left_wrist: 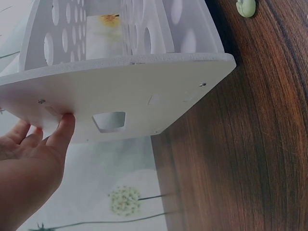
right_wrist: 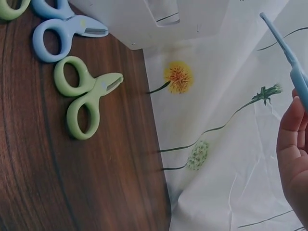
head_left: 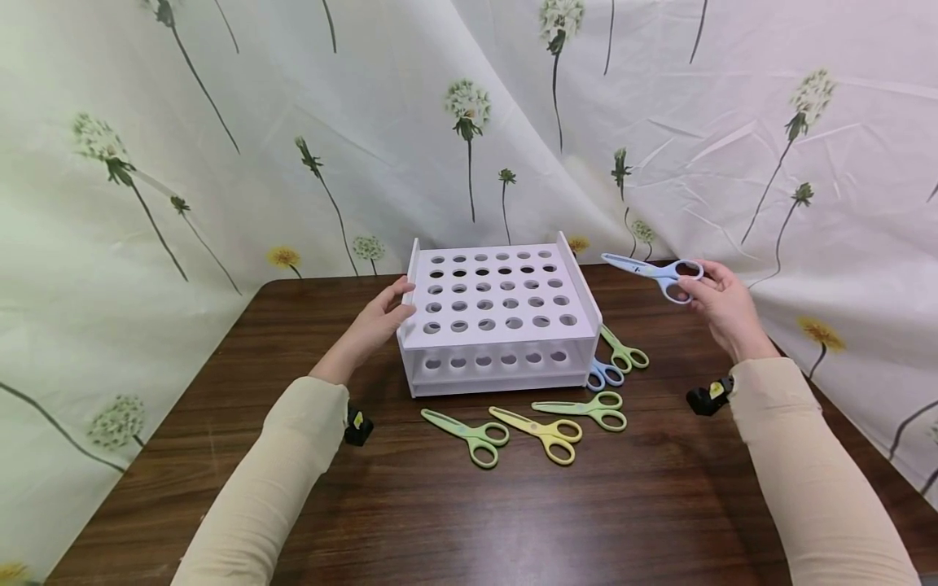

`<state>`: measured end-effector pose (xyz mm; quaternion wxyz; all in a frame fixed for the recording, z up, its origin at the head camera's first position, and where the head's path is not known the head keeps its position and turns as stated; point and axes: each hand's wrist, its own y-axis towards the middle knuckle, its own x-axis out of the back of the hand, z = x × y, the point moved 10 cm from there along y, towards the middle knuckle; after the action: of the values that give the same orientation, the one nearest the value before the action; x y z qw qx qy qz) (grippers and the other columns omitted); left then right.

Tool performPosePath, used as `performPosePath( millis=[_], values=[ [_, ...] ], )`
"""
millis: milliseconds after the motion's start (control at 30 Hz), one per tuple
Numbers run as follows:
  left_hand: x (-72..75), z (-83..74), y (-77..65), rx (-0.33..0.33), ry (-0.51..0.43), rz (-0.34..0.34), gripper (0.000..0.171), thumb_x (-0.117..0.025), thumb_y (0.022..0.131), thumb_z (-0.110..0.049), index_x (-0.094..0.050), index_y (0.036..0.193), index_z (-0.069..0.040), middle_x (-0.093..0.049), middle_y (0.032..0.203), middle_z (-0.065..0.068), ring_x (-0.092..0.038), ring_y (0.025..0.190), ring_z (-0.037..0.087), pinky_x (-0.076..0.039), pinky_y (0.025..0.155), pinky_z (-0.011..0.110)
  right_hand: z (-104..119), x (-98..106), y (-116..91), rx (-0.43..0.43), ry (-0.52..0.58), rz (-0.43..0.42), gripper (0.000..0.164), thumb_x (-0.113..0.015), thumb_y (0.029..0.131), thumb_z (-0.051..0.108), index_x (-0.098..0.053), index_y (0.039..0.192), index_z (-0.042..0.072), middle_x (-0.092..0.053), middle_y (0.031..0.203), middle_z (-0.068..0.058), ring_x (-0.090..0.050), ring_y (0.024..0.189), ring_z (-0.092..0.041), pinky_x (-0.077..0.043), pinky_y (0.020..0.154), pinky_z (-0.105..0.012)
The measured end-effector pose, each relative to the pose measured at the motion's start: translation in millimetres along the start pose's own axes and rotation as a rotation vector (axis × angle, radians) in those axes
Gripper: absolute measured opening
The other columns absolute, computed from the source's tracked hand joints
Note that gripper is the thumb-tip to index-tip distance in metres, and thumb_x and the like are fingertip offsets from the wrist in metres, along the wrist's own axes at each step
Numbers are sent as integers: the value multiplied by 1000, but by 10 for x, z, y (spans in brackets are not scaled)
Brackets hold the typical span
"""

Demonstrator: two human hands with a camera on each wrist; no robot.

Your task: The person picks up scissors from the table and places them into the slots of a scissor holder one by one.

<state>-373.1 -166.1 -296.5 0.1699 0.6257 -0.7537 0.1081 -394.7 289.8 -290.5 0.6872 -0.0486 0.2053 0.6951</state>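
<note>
A white rack (head_left: 498, 335) with rows of round holes stands on the table. My left hand (head_left: 375, 321) touches its left side panel, thumb and fingertips pressed against the flat outer face (left_wrist: 154, 96). To the right of the rack, my right hand (head_left: 725, 317) pinches the handle of light blue scissors (head_left: 646, 269), held up with the blades pointing left. Another blue pair of scissors (right_wrist: 71, 25) and green scissors (right_wrist: 98, 89) lie by the rack's right side, their blades partly hidden in the head view.
In front of the rack lie green scissors (head_left: 467, 431), yellow scissors (head_left: 540, 428) and a further green pair (head_left: 589, 408). The dark wooden table (head_left: 410, 521) meets a white cloth (head_left: 396, 122) printed with dandelions behind the rack.
</note>
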Motion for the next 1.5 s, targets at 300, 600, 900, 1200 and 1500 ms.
performPosePath(
  millis=[300, 600, 900, 1200, 1500],
  values=[
    [-21, -59, -29, 8, -9, 4, 47, -43, 96, -11, -30, 139, 4, -9, 153, 8, -17, 135, 30, -23, 105, 43, 64, -52, 7, 24, 58, 16, 12, -59, 85, -7, -59, 93, 1, -67, 80, -6, -62, 63, -12, -48, 54, -18],
    [43, 204, 149, -1, 1, -11, 48, -46, 96, -16, -33, 140, -3, -12, 153, 1, -20, 134, 27, -24, 104, 42, 124, -121, 9, 56, 28, 19, 9, -60, 85, -6, -62, 90, 1, -67, 78, -5, -61, 63, -11, -48, 55, -18],
    [45, 229, 162, -7, 10, -17, 47, -46, 96, -17, -34, 140, -5, -13, 152, 0, -21, 133, 27, -26, 104, 42, 152, -147, 21, 53, -3, -5, 9, -60, 86, -4, -62, 88, 5, -67, 77, -3, -62, 64, -10, -47, 53, -17],
    [31, 205, 149, -19, -19, -1, 48, -45, 97, -16, -31, 141, -1, -10, 153, 2, -19, 134, 28, -24, 105, 43, 239, -241, 16, 73, 5, -6, 9, -63, 84, -3, -66, 88, 4, -68, 78, -4, -62, 65, -11, -49, 58, -17],
    [39, 198, 145, -31, -7, -3, 48, -45, 97, -16, -32, 140, -2, -13, 153, 3, -21, 133, 28, -25, 104, 42, 327, -357, -3, 103, -19, 8, 10, -62, 85, -3, -68, 89, 4, -68, 79, -4, -62, 64, -11, -49, 59, -17]
  ],
)
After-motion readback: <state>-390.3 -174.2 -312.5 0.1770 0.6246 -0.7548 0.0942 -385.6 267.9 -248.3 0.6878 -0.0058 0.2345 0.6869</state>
